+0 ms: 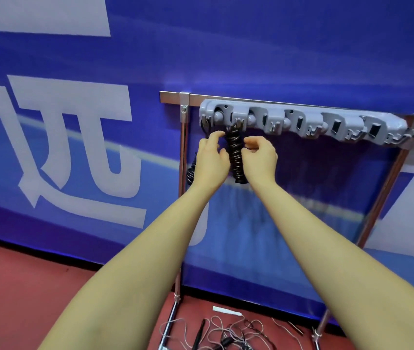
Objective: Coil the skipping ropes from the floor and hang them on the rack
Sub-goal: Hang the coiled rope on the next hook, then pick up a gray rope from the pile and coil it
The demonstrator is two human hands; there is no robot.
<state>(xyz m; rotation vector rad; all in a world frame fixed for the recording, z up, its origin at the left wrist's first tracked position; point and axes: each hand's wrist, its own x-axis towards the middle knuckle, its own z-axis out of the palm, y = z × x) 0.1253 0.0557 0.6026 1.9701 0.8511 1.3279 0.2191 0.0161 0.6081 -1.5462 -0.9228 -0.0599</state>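
Presently the coiled black rope (pixel 236 157) hangs from the grey rack (pixel 301 122), flanked by the left hand (pixel 209 160) and right hand (pixel 260 157), fingers loosely curled, nothing gripped (contact unclear). Judged light, springy; best held mid-coil.

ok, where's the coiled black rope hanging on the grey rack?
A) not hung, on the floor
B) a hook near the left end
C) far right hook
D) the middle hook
B: the coiled black rope hangs from a hook near the left end of the grey rack, between the left hand and right hand; the hooks further right are bare, and only loose ropes lie on the floor.
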